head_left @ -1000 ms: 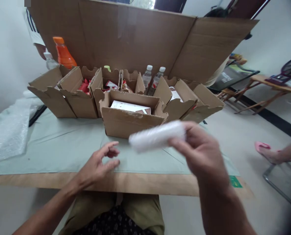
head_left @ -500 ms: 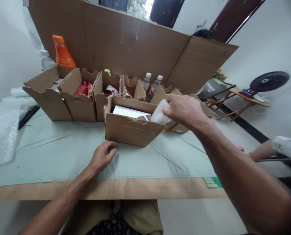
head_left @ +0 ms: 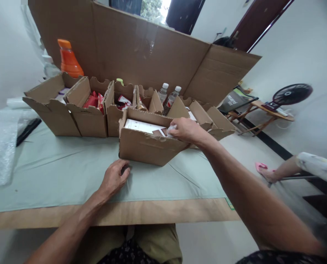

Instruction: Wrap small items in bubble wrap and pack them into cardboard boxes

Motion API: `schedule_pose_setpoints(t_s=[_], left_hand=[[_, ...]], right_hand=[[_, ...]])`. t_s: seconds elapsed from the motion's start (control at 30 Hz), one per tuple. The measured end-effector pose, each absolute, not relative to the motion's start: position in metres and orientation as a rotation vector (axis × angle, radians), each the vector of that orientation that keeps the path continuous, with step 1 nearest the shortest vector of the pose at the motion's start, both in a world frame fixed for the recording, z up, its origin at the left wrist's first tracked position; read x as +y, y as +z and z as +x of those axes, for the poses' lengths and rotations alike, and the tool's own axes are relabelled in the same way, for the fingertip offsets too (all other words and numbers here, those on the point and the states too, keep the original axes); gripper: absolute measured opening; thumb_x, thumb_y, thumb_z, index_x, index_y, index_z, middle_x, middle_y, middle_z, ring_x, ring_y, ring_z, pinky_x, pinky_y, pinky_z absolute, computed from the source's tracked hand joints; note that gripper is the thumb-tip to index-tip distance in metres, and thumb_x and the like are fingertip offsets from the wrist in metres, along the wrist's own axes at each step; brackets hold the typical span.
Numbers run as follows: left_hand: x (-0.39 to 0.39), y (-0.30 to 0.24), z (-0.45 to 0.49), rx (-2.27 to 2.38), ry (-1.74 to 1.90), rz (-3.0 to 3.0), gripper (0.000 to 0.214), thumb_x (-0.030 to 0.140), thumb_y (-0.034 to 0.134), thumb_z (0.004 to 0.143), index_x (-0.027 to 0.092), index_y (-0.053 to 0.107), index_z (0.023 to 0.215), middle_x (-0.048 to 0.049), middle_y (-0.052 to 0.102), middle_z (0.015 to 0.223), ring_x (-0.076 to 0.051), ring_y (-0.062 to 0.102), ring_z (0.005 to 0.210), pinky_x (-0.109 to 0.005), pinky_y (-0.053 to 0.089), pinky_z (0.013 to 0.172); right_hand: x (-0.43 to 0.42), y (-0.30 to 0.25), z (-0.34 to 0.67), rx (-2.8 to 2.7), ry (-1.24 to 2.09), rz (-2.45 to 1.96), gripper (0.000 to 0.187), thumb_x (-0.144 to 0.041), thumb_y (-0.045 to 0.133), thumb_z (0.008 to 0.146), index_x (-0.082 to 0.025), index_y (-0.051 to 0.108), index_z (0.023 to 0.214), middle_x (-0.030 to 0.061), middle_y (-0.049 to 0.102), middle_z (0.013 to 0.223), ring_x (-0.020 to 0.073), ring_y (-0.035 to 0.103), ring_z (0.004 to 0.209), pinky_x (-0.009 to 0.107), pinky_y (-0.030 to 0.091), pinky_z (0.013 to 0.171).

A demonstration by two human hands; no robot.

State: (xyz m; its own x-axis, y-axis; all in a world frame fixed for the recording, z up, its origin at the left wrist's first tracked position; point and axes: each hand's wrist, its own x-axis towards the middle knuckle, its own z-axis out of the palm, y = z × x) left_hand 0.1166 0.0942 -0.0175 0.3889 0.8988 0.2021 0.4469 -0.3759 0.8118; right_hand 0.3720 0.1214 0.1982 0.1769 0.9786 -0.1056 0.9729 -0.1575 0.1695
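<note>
A cardboard box [head_left: 149,147] stands in front of the row, with a white carton [head_left: 141,125] that has brown patches lying inside. At the box's right end my right hand [head_left: 185,130] is closed on a wad of white bubble wrap [head_left: 171,129], pressed down at the opening beside the carton. Most of the wad is hidden by my fingers and the box wall. My left hand [head_left: 116,176] rests on the green cloth [head_left: 69,172] just below the box's front left corner, thumb apart from loosely bent fingers, with nothing in it.
Several open cardboard bins [head_left: 93,123] line the back, some with red packets [head_left: 91,101]. Behind them stand an orange bottle [head_left: 69,60], clear bottles [head_left: 172,99] and a cardboard screen [head_left: 119,40]. Bubble wrap sheets [head_left: 0,146] lie left. A person's leg [head_left: 286,170] shows at right.
My right hand has moved left and down with the bubble wrap, from above the box's right end into its opening. My left hand stays in place. The view has shifted slightly.
</note>
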Motion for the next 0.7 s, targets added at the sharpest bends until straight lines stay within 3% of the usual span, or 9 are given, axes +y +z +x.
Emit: schedule_pose_setpoints(t_s=[0.17, 0.3, 0.43, 0.53, 0.63, 0.7], left_hand=[[0.094, -0.018, 0.118, 1.145, 0.875, 2.007, 0.024, 0.029, 0.054, 0.086, 0.022, 0.073, 0.098, -0.0118, 0.076, 0.102, -0.028, 0.070, 0.096, -0.044, 0.057, 0.086], [0.093, -0.017, 0.118, 1.142, 0.879, 1.996, 0.022, 0.030, 0.054, 0.087, 0.022, 0.073, 0.096, -0.0107, 0.076, 0.099, -0.028, 0.070, 0.093, -0.045, 0.057, 0.086], [0.091, -0.016, 0.118, 1.138, 0.937, 1.951, 0.021, 0.029, 0.054, 0.087, 0.022, 0.072, 0.096, -0.0092, 0.075, 0.099, -0.026, 0.069, 0.090, -0.042, 0.058, 0.082], [0.090, -0.012, 0.115, 1.224, 1.118, 1.880, 0.025, 0.030, 0.055, 0.090, 0.021, 0.071, 0.107, -0.0101, 0.071, 0.105, -0.025, 0.069, 0.094, -0.041, 0.058, 0.084], [0.097, -0.007, 0.108, 1.331, 1.284, 1.795, 0.038, 0.034, 0.059, 0.088, 0.018, 0.066, 0.123, -0.0133, 0.067, 0.119, -0.027, 0.067, 0.105, -0.043, 0.058, 0.089], [0.108, -0.001, 0.106, 1.334, 1.329, 1.738, 0.056, 0.037, 0.065, 0.084, 0.018, 0.058, 0.136, -0.0161, 0.061, 0.134, -0.030, 0.064, 0.116, -0.046, 0.057, 0.094]], right_hand=[[0.125, 0.191, 0.379, 1.973, -0.104, 2.154, 0.025, -0.023, 0.057, 0.091, -0.015, 0.077, 0.103, 0.0126, 0.079, 0.107, 0.0214, 0.069, 0.091, 0.027, 0.042, 0.069], [0.122, 0.196, 0.372, 2.005, -0.061, 2.149, 0.027, -0.028, 0.055, 0.094, -0.018, 0.077, 0.107, 0.0109, 0.078, 0.108, 0.0224, 0.069, 0.092, 0.029, 0.044, 0.071], [0.086, 0.212, 0.385, 2.005, 0.238, 2.393, 0.036, -0.032, 0.057, 0.092, -0.024, 0.073, 0.124, 0.0095, 0.079, 0.106, 0.0279, 0.071, 0.094, 0.036, 0.049, 0.075], [0.040, 0.208, 0.409, 2.115, 0.483, 2.715, 0.032, -0.037, 0.057, 0.092, -0.022, 0.076, 0.114, 0.0075, 0.080, 0.093, 0.0265, 0.072, 0.085, 0.040, 0.052, 0.077], [0.008, 0.173, 0.428, 2.271, 0.217, 2.923, 0.028, -0.040, 0.061, 0.089, -0.020, 0.075, 0.104, 0.0065, 0.079, 0.091, 0.0229, 0.072, 0.078, 0.038, 0.054, 0.075], [0.005, 0.139, 0.428, 2.367, -0.144, 2.933, 0.032, -0.038, 0.064, 0.086, -0.019, 0.071, 0.110, 0.0085, 0.079, 0.100, 0.0221, 0.072, 0.082, 0.036, 0.055, 0.074]])
